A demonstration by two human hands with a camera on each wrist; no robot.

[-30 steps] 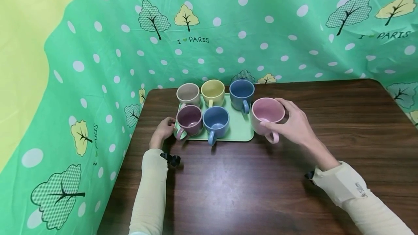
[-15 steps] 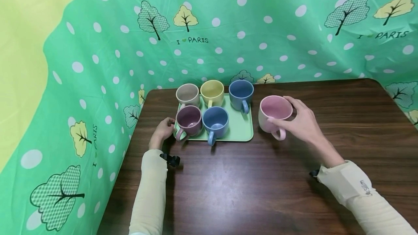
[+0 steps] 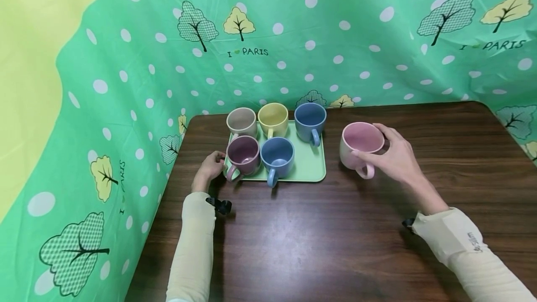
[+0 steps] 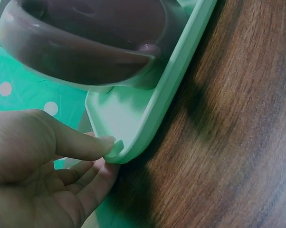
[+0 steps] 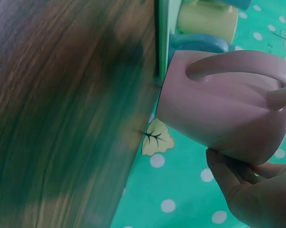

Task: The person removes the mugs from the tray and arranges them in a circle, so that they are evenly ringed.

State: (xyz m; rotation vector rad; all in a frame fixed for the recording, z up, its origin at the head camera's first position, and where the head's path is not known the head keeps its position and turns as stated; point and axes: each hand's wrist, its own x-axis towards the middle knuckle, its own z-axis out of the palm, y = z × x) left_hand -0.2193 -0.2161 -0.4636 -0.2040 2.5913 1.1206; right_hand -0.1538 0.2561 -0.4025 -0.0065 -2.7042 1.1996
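My right hand (image 3: 396, 155) grips a pink mug (image 3: 361, 146) by its rim and side, to the right of the tray; its handle faces me. In the right wrist view the pink mug (image 5: 228, 104) has fingers against its side. My left hand (image 3: 211, 167) is at the near left corner of a pale green tray (image 3: 308, 167). The left wrist view shows thumb and fingers pinching the tray's corner rim (image 4: 115, 154). Beside that hand stands a purple mug (image 3: 243, 153) on the tray. A light blue mug (image 3: 278, 155) stands to its right, in the front row.
Along the tray's back row stand a grey-beige mug (image 3: 242, 122), a yellow mug (image 3: 273, 119) and a dark blue mug (image 3: 310, 120). The dark wooden table (image 3: 289, 246) extends towards me and to the right. A green patterned cloth (image 3: 251, 73) hangs behind it.
The right hand has carried the pink mug to the right, from beside the tray's right edge to farther off. The left hand and the other mugs have kept their places.
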